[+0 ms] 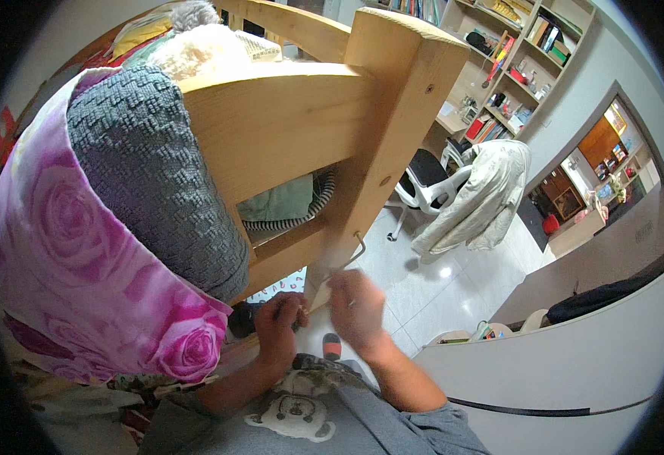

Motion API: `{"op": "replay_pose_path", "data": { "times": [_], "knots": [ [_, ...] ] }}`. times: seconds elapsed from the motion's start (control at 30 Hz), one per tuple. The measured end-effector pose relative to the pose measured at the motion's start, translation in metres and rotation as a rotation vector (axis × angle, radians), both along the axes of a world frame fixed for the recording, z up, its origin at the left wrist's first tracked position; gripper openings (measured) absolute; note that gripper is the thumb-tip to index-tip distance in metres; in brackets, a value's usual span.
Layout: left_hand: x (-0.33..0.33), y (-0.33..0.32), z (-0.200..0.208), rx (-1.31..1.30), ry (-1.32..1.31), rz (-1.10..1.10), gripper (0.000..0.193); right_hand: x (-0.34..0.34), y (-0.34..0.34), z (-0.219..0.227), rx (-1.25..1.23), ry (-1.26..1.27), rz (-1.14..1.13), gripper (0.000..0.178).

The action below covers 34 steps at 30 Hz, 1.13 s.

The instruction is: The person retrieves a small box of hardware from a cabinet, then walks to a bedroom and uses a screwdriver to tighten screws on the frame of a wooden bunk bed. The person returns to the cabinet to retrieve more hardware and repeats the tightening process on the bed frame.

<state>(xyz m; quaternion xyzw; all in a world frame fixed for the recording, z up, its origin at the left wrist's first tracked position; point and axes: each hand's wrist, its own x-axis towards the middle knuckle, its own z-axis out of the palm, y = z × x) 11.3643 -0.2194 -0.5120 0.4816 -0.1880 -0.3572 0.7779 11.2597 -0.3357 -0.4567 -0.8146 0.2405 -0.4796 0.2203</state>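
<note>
My left hand (277,327) is closed, fingers curled in a pinch, low beside the wooden bed post (377,129). To its right, my right hand (357,311) is also closed and a little smeared by motion. A thin pale strip seems to run between the two hands; its kind is too blurred to tell. Just above my right hand, a bent metal hook (360,246) juts from the lower part of the post. What the fingers grip is mostly hidden.
A grey textured towel (154,174) and a pink rose-patterned cloth (59,220) hang over the bed rail (279,121) at left. A white chair (430,186) draped with a pale jacket (476,205) stands beyond the post. Bookshelves (514,68) line the back; a white cabinet (544,364) is at right.
</note>
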Motion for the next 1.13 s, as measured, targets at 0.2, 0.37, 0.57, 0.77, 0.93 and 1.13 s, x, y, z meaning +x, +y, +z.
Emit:
{"op": "replay_pose_path", "data": {
  "times": [0.2,0.37,0.57,0.77,0.93,1.13],
  "knots": [
    [0.003,-0.001,-0.001,0.083,0.083,0.076,0.018,-0.003,-0.004,0.067,-0.248,0.079,-0.091,0.017],
    [0.001,0.007,-0.002,0.089,0.020,0.077,0.020,-0.021,-0.057,0.080,-0.120,-0.112,-0.125,0.037],
    [-0.004,0.001,-0.006,0.072,0.078,0.092,0.021,-0.015,-0.012,0.006,-0.015,0.165,-0.052,0.007],
    [0.000,0.004,-0.010,0.105,0.086,0.110,0.020,-0.002,-0.003,0.073,-0.057,0.029,0.084,0.027],
    [-0.002,0.004,-0.012,0.134,0.048,0.080,0.022,-0.024,-0.049,0.073,-0.068,-0.014,-0.199,0.037],
    [0.000,0.004,-0.015,0.106,0.096,0.112,0.021,-0.016,-0.016,0.012,0.061,0.233,0.063,0.035]
  ]
}}
